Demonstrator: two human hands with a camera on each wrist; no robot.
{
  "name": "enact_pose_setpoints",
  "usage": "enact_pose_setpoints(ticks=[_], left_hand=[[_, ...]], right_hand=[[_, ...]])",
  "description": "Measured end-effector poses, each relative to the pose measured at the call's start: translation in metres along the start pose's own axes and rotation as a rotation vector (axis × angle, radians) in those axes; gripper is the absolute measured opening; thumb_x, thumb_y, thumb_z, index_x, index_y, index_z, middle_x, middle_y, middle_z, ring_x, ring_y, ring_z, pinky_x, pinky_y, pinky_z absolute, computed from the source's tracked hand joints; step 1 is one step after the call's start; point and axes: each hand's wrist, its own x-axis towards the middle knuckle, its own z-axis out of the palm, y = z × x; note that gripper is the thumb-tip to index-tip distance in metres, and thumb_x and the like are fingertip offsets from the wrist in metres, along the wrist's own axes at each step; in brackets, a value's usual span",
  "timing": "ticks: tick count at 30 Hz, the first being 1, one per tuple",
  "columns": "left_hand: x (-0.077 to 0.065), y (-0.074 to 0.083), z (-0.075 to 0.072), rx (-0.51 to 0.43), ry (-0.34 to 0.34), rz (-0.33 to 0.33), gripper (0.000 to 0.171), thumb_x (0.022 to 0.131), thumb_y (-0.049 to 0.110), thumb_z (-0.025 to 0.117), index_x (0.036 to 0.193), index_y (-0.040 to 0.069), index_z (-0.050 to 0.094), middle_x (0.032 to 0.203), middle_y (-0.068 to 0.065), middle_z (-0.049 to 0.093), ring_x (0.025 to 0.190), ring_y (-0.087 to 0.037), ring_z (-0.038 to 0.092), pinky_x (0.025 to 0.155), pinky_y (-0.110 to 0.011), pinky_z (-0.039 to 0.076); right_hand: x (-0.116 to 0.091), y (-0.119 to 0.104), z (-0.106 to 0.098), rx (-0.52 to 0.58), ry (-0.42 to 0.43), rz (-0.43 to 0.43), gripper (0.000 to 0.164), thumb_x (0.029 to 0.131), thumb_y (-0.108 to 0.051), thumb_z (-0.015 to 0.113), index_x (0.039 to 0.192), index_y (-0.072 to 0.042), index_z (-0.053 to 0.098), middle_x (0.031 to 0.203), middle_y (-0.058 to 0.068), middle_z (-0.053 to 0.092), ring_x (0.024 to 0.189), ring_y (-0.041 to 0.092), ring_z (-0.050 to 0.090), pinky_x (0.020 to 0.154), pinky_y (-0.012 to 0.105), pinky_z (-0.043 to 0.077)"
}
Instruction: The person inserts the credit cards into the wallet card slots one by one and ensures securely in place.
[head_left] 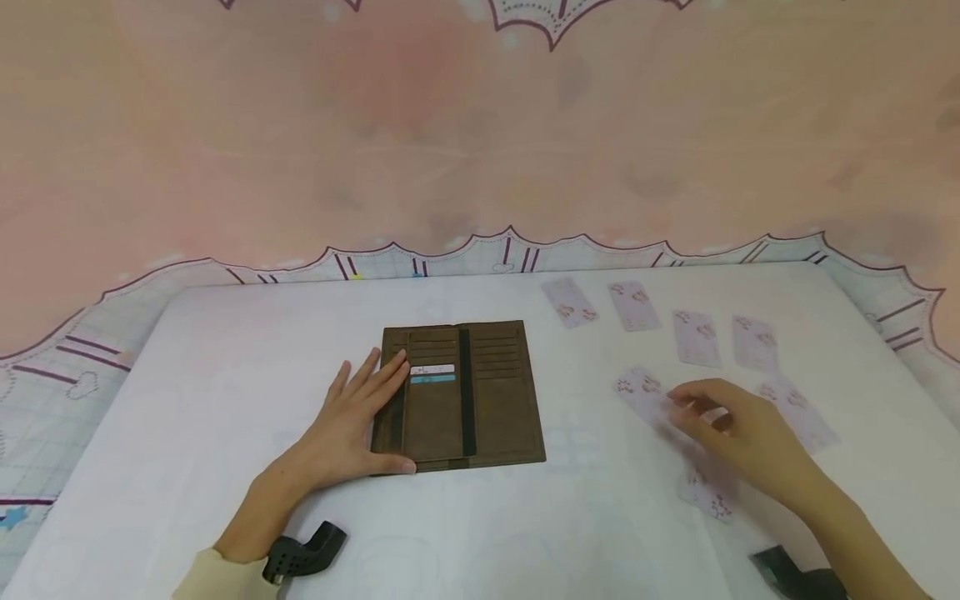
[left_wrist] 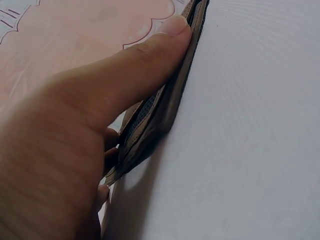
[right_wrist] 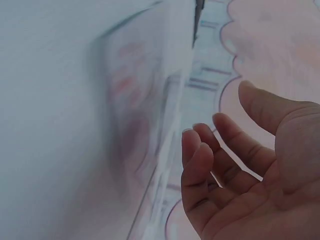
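A brown wallet (head_left: 501,417) lies spread flat on the white table, with a dark strap down its middle. A white-edged card (head_left: 432,369) and a blue-edged card (head_left: 432,379) show in its left-hand slots. My left hand (head_left: 352,425) rests on the wallet's left side, fingers spread, the thumb at the near left corner. In the left wrist view the thumb lies along the wallet's edge (left_wrist: 172,107). My right hand (head_left: 738,433) hovers with loosely bent fingers and nothing between them. Its fingertips overlap the end of a pale patterned card (head_left: 637,387) in the head view.
Several similar pale cards lie on the right half of the table, including a back-row card (head_left: 633,306), a rightmost card (head_left: 802,412) and a near card (head_left: 708,497). The white table (head_left: 247,367) ends at a patterned cloth (head_left: 450,167). Black straps circle both wrists.
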Motion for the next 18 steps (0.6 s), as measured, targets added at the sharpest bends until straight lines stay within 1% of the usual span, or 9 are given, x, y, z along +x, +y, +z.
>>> enact_pose_setpoints(ticks=[4, 6, 9, 13, 16, 18], left_hand=[[0.001, 0.001, 0.000, -0.004, -0.005, -0.001, 0.118, 0.064, 0.066, 0.076, 0.151, 0.005, 0.025, 0.158, -0.008, 0.018, 0.144, -0.035, 0.003, 0.112, -0.056, -0.005], [0.001, 0.001, 0.000, -0.005, -0.005, -0.001, 0.118, 0.064, 0.065, 0.076, 0.151, 0.005, 0.025, 0.158, -0.009, 0.018, 0.144, -0.035, 0.003, 0.112, -0.056, -0.005], [0.001, 0.002, 0.000, -0.006, -0.004, 0.000, 0.117, 0.064, 0.065, 0.077, 0.151, 0.005, 0.026, 0.158, -0.008, 0.018, 0.144, -0.036, 0.003, 0.112, -0.056, -0.006], [0.001, 0.002, 0.000, -0.005, -0.010, -0.006, 0.118, 0.064, 0.064, 0.077, 0.151, 0.005, 0.025, 0.158, -0.008, 0.018, 0.144, -0.035, 0.002, 0.112, -0.055, -0.006], [0.001, 0.002, 0.000, -0.005, -0.013, -0.012, 0.118, 0.063, 0.063, 0.078, 0.151, 0.005, 0.025, 0.158, -0.008, 0.018, 0.144, -0.035, 0.002, 0.112, -0.055, -0.006], [0.001, 0.002, -0.001, -0.003, -0.015, -0.015, 0.118, 0.063, 0.063, 0.078, 0.151, 0.005, 0.025, 0.158, -0.008, 0.018, 0.144, -0.035, 0.002, 0.112, -0.055, -0.006]], right_hand=[[-0.018, 0.017, -0.007, -0.041, 0.008, 0.060, 0.026, 0.088, -0.025, 0.071, 0.112, -0.016, 0.067, 0.097, -0.004, 0.065, 0.081, 0.004, 0.055, 0.068, 0.015, 0.046], [-0.024, 0.024, -0.009, -0.050, 0.020, 0.074, 0.028, 0.086, -0.025, 0.073, 0.111, -0.016, 0.067, 0.096, -0.004, 0.064, 0.079, 0.003, 0.053, 0.067, 0.014, 0.044], [-0.033, 0.033, -0.011, -0.047, 0.044, 0.044, 0.029, 0.082, -0.019, 0.077, 0.109, -0.015, 0.068, 0.088, -0.006, 0.061, 0.075, 0.003, 0.051, 0.063, 0.012, 0.042], [-0.044, 0.041, -0.011, -0.009, 0.048, -0.028, 0.036, 0.076, -0.009, 0.081, 0.108, -0.017, 0.067, 0.075, -0.009, 0.052, 0.064, 0.005, 0.048, 0.054, 0.016, 0.038], [-0.048, 0.044, -0.010, 0.016, 0.026, -0.059, 0.042, 0.073, -0.009, 0.082, 0.110, -0.019, 0.066, 0.073, -0.009, 0.048, 0.061, 0.005, 0.045, 0.051, 0.020, 0.035], [-0.050, 0.045, -0.008, 0.028, 0.012, -0.080, 0.047, 0.070, -0.010, 0.084, 0.112, -0.019, 0.065, 0.076, -0.009, 0.047, 0.063, 0.005, 0.044, 0.052, 0.021, 0.035]])
